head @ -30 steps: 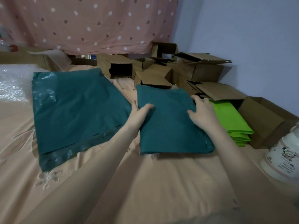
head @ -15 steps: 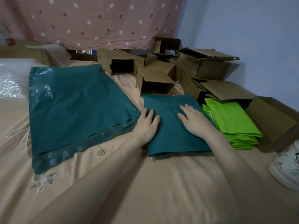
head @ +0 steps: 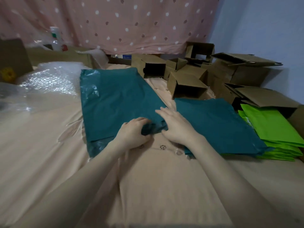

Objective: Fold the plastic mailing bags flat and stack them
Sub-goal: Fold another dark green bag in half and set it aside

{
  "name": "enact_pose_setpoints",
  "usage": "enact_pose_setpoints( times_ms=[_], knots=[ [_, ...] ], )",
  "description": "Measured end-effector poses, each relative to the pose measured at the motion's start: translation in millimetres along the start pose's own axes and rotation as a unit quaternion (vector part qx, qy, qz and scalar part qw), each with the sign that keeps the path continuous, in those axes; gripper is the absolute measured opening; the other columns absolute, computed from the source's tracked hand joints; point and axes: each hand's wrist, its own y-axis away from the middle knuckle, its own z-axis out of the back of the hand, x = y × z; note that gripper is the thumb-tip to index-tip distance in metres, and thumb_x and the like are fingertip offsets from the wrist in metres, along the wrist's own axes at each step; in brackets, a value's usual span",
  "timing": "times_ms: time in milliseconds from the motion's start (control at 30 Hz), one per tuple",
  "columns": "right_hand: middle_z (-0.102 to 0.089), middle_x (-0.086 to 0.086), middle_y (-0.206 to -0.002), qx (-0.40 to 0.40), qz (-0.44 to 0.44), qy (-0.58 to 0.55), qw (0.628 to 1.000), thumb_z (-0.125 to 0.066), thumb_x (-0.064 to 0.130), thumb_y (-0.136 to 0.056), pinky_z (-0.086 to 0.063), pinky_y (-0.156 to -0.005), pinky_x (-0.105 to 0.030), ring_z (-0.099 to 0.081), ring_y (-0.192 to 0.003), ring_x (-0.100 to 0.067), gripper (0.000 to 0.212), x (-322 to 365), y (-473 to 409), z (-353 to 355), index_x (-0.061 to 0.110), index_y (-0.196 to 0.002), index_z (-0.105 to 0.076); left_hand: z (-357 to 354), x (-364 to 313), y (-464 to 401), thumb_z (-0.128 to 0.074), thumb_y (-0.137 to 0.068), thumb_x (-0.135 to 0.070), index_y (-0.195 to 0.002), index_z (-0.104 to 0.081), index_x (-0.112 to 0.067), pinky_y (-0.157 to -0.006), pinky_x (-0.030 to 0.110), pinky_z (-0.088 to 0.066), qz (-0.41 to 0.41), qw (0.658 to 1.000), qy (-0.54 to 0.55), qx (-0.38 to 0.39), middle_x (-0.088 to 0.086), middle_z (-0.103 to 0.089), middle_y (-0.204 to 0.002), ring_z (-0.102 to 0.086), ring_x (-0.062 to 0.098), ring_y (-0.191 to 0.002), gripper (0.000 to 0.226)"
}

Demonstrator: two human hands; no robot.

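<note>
A pile of unfolded dark teal mailing bags [head: 115, 102] lies flat on the peach bedsheet, left of centre. My left hand [head: 133, 132] grips the near right corner of that pile, bunching the plastic. My right hand [head: 176, 125] lies with straight fingers on the same corner, right beside the left hand. A folded teal bag [head: 218, 125] rests to the right, partly on a stack of folded bright green bags [head: 276, 134].
Several open brown cardboard boxes [head: 185, 86] crowd the back right by the blue wall. Bubble wrap [head: 46, 81] lies at the back left, with a plastic bottle [head: 56, 38] behind it. A pink dotted curtain hangs at the back.
Both hands left the folded teal bag and moved left to the unfolded pile's near corner. My left hand now grips that corner. The view swung left.
</note>
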Motion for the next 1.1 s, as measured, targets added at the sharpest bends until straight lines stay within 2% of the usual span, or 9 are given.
enact_pose_setpoints(
  times_ms=[133,367,433,533,733,833,967,1033,1100],
  knots=[
    [-0.017,-0.002,-0.157,0.028,0.003,0.020,0.999,-0.048,0.002,-0.082,-0.010,-0.117,-0.038,-0.011,-0.145,-0.016,0.072,17,-2,-24,0.019,-0.148,-0.023,1,7,12,-0.052,-0.088,-0.032,-0.108,-0.067,-0.034,-0.078,0.031,-0.049,0.015,0.997,-0.019,-0.071,-0.010,-0.067,-0.109,-0.061,0.018,-0.098,0.025],
    [-0.034,-0.004,-0.151,-0.023,0.030,0.039,0.999,-0.048,0.008,-0.086,-0.023,-0.114,-0.038,-0.027,-0.140,-0.020,0.060,30,-2,-32,0.016,-0.144,-0.033,32,25,30,-0.045,-0.091,-0.033,-0.102,-0.056,-0.025,-0.064,0.033,-0.046,0.023,0.990,-0.018,-0.135,0.002,-0.068,-0.085,-0.060,0.030,-0.078,0.018],
    [-0.057,-0.007,-0.129,-0.052,0.035,0.042,0.997,-0.047,0.007,-0.084,-0.037,-0.096,-0.035,-0.049,-0.121,-0.025,0.047,35,0,-30,0.015,-0.131,-0.048,39,31,41,-0.044,-0.093,-0.032,-0.102,-0.054,-0.025,-0.060,0.032,-0.040,0.008,0.990,-0.029,-0.139,0.002,-0.066,-0.078,-0.057,0.030,-0.072,0.016],
    [-0.066,-0.009,-0.090,-0.058,0.036,0.039,0.997,-0.045,0.007,-0.082,-0.036,-0.067,-0.034,-0.058,-0.088,-0.031,0.022,44,8,-30,0.013,-0.098,-0.059,44,37,59,-0.042,-0.094,-0.030,-0.104,-0.053,-0.026,-0.060,0.033,-0.042,-0.019,0.993,-0.033,-0.115,-0.001,-0.065,-0.074,-0.054,0.028,-0.066,0.015],
    [-0.064,-0.007,-0.082,0.010,0.042,0.019,0.999,-0.041,0.003,-0.080,-0.038,-0.064,-0.034,-0.056,-0.083,-0.031,0.025,51,29,-27,0.019,-0.081,-0.061,44,34,85,-0.042,-0.095,-0.030,-0.108,-0.055,-0.030,-0.068,0.036,-0.049,-0.047,0.997,-0.024,-0.051,-0.009,-0.063,-0.071,-0.056,0.021,-0.070,0.018],
    [-0.043,0.001,-0.058,0.034,0.039,0.037,0.998,-0.041,-0.001,-0.071,-0.031,-0.056,-0.033,-0.047,-0.071,-0.029,0.030,54,40,-17,0.023,-0.054,-0.036,51,26,94,-0.044,-0.096,-0.027,-0.108,-0.059,-0.029,-0.065,0.029,-0.043,-0.070,0.997,-0.014,-0.024,-0.015,-0.052,-0.060,-0.047,0.011,-0.060,0.019],
    [-0.049,0.003,-0.061,0.092,0.059,0.037,0.993,-0.045,0.008,-0.072,-0.030,-0.050,-0.027,-0.051,-0.073,-0.023,0.018,53,55,-3,0.021,-0.060,-0.048,64,14,105,-0.049,-0.094,-0.030,-0.104,-0.062,-0.031,-0.066,0.023,-0.040,-0.085,0.994,0.031,0.064,-0.008,-0.063,-0.068,-0.051,0.007,-0.062,0.017],
    [-0.061,0.009,-0.077,0.127,0.052,0.008,0.991,-0.051,0.035,-0.081,-0.041,-0.061,-0.026,-0.057,-0.084,-0.017,0.016,55,61,5,0.032,-0.089,-0.065,68,9,108,-0.050,-0.092,-0.045,-0.101,-0.063,-0.034,-0.074,0.023,-0.045,-0.073,0.988,0.070,0.115,-0.010,-0.069,-0.080,-0.058,0.003,-0.072,0.020],
    [-0.065,0.011,-0.096,0.152,0.033,-0.034,0.987,-0.041,0.073,-0.075,-0.048,-0.078,-0.030,-0.059,-0.094,-0.011,0.054,56,61,13,0.042,-0.114,-0.060,71,6,107,-0.042,-0.086,-0.064,-0.098,-0.064,-0.036,-0.078,0.027,-0.048,-0.065,0.988,0.078,0.115,-0.013,-0.068,-0.083,-0.060,0.004,-0.078,0.037]
  ],
)
